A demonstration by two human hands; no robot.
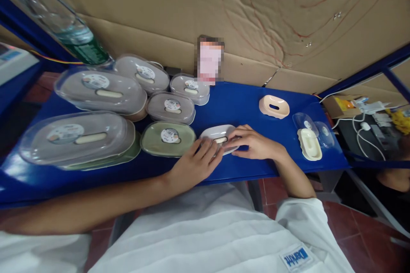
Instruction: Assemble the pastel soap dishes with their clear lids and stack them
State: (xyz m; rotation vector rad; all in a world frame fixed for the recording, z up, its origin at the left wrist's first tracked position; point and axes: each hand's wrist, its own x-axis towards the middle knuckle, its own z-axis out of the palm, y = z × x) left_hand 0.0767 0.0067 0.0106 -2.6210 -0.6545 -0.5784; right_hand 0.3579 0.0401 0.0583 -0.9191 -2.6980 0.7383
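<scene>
A light grey oval soap dish (209,131) lies on the blue table between my hands, with a cream-coloured strip in its middle slot. My left hand (200,158) grips its left and near side with the fingers bent. From the right, my right hand (251,143) pinches the other end, fingertips close to the slot. The fingers cover part of the rim on both sides. Left of it, close to my left hand, sits a green soap dish (149,138) with a clear lid and a round label.
Several lidded oval boxes (171,108) crowd the table's left, beside a water bottle (86,47). A phone (209,59) leans on the cardboard wall. At right are a peach soap dish (278,102), a cream soap dish (310,145) and clear lids (325,134).
</scene>
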